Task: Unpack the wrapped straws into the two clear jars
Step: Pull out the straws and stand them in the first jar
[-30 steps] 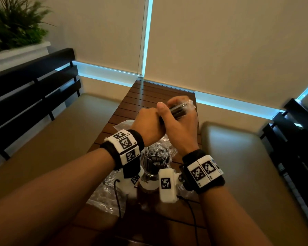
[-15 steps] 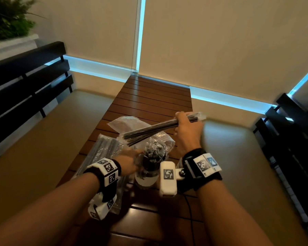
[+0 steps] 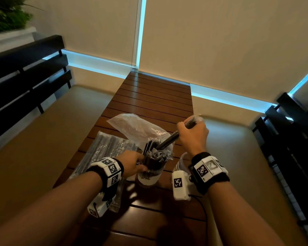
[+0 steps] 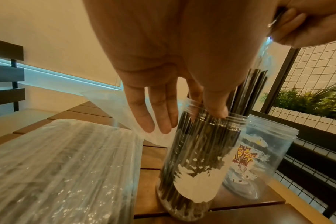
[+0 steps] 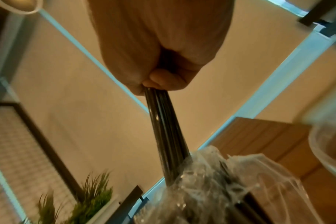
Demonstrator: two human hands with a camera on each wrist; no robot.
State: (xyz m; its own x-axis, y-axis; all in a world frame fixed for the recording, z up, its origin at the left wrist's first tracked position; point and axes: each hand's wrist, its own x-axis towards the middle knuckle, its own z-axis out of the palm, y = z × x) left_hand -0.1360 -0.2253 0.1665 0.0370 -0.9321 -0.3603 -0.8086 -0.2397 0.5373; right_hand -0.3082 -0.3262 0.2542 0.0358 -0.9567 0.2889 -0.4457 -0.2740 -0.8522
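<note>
Packet of wrapped straws (image 3: pixel 107 150): lies along the tabletop's (image 3: pixel 155 103) left edge, in its plastic.
Left hand (image 3: pixel 132 166): thumb and forefinger pinch the left jar's rim and the other fingers are straight; it should brace the jar without blocking the mouth.
Left jar (image 3: pixel 149 176): stands upright mid-tabletop, crowded with black straws.
Straw bundle (image 3: pixel 167 139): tilted, with its lower ends at the jar's mouth; it is best stood upright, then eased down.
Right hand (image 3: pixel 192 135): clenched round the bundle's top; it should loosen only once the ends seat.
Right jar (image 4: pixel 263 159): empty, just beside the left jar toward the right edge; it looks suited to take any overflow.

Right hand (image 5: pixel 159 45) around black straws (image 5: pixel 165 128), lower ends among crinkled plastic (image 5: pixel 211 181).
</note>
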